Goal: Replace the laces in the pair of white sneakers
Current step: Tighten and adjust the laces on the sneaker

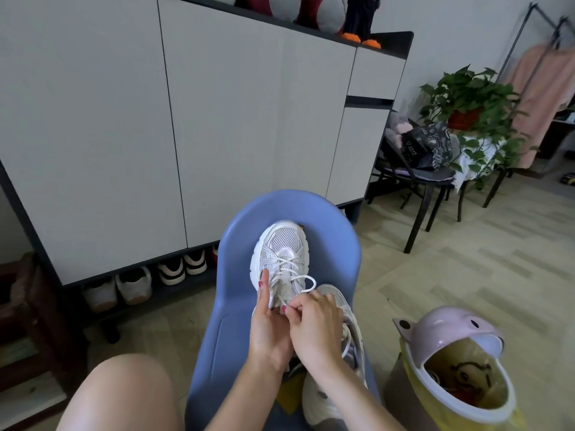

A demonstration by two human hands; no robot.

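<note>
Sneaker one (pixel 281 259), white with mesh toe, sits toe-up at 12 o'clock on the blue plastic chair (pixel 329 241), sole against the seat back. White lace (pixel 287 269) is threaded in crosses through its lower eyelets; one loop of the lace arcs out at 3 o'clock of the tongue.

Left hand (pixel 267 325): palm against the 9 o'clock side of this sneaker near the collar, index finger extended straight up along the side wall, remaining fingers wrapped round the heel region. It grips the shoe.

Right hand (pixel 314 321): at 5 o'clock of the shoe, thumb and forefinger pinching the lace near the upper eyelets; a ring shows on one finger. The two hands are together, touching just below the tongue.

Sneaker two (pixel 348 331) lies at 4 o'clock of the first, partly hidden under the right wrist and forearm, a loose lace trailing along its side. Whether it is fully laced cannot be told.

Surroundings: a bare knee (pixel 124 393) at 7 o'clock of the view; pink animal-lidded bin (pixel 451 362) with yellow liner at 4 o'clock, just beside the chair. White cabinet (pixel 155 119) fills 10 to 12 o'clock, with shoes (pixel 146 281) in the open gap beneath. Potted plant (pixel 466 101) and dark chair (pixel 426 181) at 2 o'clock.
</note>
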